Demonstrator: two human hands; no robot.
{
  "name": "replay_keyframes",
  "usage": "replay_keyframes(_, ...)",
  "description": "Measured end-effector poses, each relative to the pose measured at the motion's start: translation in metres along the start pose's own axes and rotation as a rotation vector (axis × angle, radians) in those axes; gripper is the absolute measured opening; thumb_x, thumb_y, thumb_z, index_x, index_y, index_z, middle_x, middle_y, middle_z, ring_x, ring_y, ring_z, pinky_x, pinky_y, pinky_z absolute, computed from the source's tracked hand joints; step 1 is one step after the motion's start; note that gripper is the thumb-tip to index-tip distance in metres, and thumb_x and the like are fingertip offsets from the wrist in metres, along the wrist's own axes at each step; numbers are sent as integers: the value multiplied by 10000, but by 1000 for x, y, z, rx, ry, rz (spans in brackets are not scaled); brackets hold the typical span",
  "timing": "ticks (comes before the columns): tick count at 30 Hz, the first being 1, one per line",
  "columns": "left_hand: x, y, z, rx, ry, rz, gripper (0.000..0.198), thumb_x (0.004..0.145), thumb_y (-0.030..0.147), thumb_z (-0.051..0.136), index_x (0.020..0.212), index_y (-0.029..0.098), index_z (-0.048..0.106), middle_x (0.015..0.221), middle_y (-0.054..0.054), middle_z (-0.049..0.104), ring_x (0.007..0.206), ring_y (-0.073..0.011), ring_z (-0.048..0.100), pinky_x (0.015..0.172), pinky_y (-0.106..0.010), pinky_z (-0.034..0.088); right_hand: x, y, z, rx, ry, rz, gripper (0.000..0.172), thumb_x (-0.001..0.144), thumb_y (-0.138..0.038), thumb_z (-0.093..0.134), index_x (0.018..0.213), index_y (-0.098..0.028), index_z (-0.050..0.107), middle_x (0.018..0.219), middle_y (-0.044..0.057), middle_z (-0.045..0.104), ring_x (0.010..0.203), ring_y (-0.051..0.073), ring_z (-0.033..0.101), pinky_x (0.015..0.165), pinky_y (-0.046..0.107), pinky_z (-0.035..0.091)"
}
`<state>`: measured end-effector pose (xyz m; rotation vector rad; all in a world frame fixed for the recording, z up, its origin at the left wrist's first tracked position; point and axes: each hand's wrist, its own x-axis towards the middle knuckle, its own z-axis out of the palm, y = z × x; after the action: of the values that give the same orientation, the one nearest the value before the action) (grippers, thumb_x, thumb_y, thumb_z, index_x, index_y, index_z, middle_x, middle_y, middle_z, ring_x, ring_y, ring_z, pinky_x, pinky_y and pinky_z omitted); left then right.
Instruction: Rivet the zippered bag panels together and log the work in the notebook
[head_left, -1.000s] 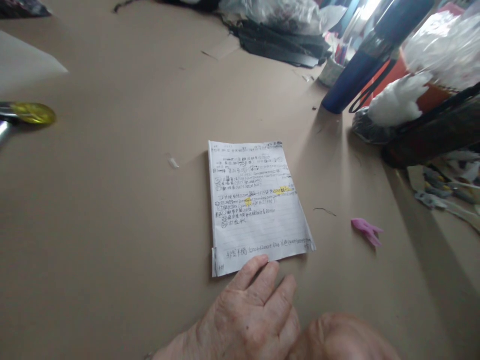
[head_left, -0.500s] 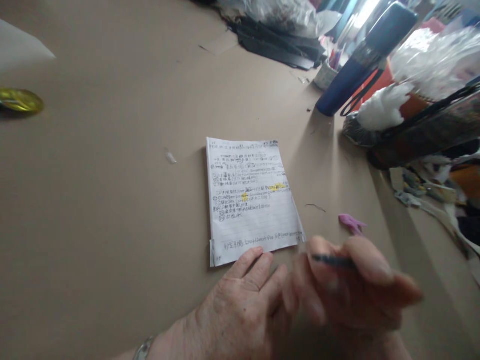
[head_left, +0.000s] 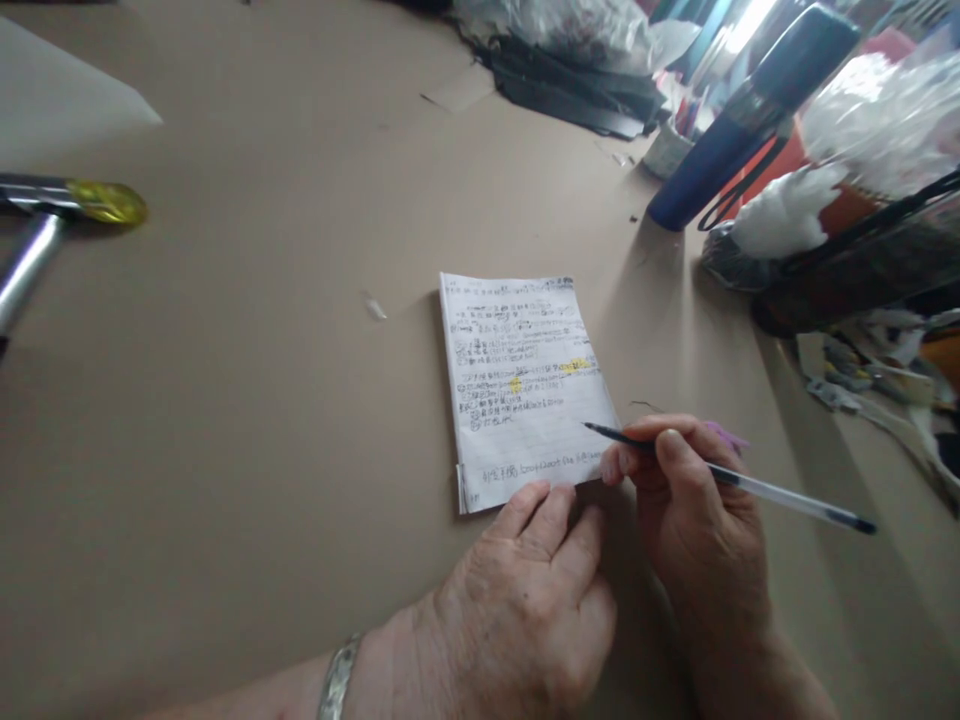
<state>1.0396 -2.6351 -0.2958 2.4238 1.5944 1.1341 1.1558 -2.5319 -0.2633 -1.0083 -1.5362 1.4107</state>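
A small white notepad (head_left: pixel 517 440) covered with handwriting lies on the table, a few yellow highlighter marks on its page. My left hand (head_left: pixel 529 590) rests at its lower edge, fingertips flat on the paper and fingers stretched out. In my right hand (head_left: pixel 694 510) a pen (head_left: pixel 787 497) with a clear barrel is pinched between thumb and fingers. Its dark tip points left over the lower right of the page; whether it touches the paper I cannot tell. A pink clip (head_left: pixel 726 437) is partly hidden behind my right hand.
A blue bottle (head_left: pixel 720 150) stands at the back right beside plastic bags (head_left: pixel 892 120) and scraps (head_left: pixel 862 375). Black strips (head_left: pixel 570 85) lie at the back. On the left are a yellow-ended metal tool (head_left: pixel 109 203) and a white sheet (head_left: pixel 67 100).
My right hand has turned and come to the page's right side, showing the pen's length. The view has shifted, revealing more of the metal tool. My left hand still rests on the notepad's edge.
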Motion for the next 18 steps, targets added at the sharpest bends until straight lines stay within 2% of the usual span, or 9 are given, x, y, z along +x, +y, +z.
replay_keyframes(5, -2, -1, 3, 44, -34, 24, 177, 871, 226, 478, 808, 142, 621, 1157, -177, 633, 1105, -355, 582, 942, -517, 464, 4, 0, -1, -114, 69, -32, 126, 907, -302, 556, 826, -214, 596, 636, -35, 576, 612, 117, 558, 646, 262, 444)
replay_keyframes(9, -3, -3, 4, 45, -30, 29, 184, 877, 219, 462, 804, 149, 615, 1157, -157, 638, 1099, -351, 588, 942, -505, 462, 10, 5, -8, -273, 82, -26, 179, 901, -345, 565, 790, -205, 562, 631, -34, 582, 590, 113, 550, 600, 243, 439)
replay_keyframes(14, -4, -4, 2, 39, -49, 25, 249, 904, 219, 407, 862, 154, 644, 1183, -131, 637, 1135, -343, 564, 965, -489, 441, 21, 10, -17, -125, 54, 86, 239, 890, -390, 563, 746, -201, 536, 581, -44, 572, 534, 113, 554, 552, 235, 454)
replay_keyframes(18, -6, -5, 4, 53, -78, 5, 234, 899, 226, 426, 887, 163, 650, 1196, -111, 636, 1154, -331, 545, 991, -477, 411, 23, 10, -16, -107, 90, 49, 236, 898, -372, 549, 735, -202, 532, 556, -53, 557, 542, 116, 578, 563, 233, 473)
